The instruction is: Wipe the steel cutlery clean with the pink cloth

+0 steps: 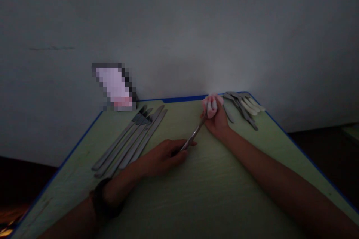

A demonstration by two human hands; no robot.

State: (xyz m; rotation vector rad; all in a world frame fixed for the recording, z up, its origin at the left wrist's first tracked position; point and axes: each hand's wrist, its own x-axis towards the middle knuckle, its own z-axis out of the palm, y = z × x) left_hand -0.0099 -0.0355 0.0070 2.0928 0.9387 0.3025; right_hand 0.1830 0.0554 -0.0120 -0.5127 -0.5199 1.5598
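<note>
My left hand [165,155] rests on the green table [213,190] with its fingers closed on one end of a metal knife [194,135]. The knife runs up and to the right to my right hand [215,118]. My right hand is closed round a pink cloth [213,103] bunched over the knife's other end. A dark band sits on my left wrist.
Several metal knives [131,140] lie side by side at the left of the table. Several more pieces of cutlery [244,106], some with pale handles, lie at the far right corner. A blurred pink object [114,86] leans against the grey wall. The table has a blue edge.
</note>
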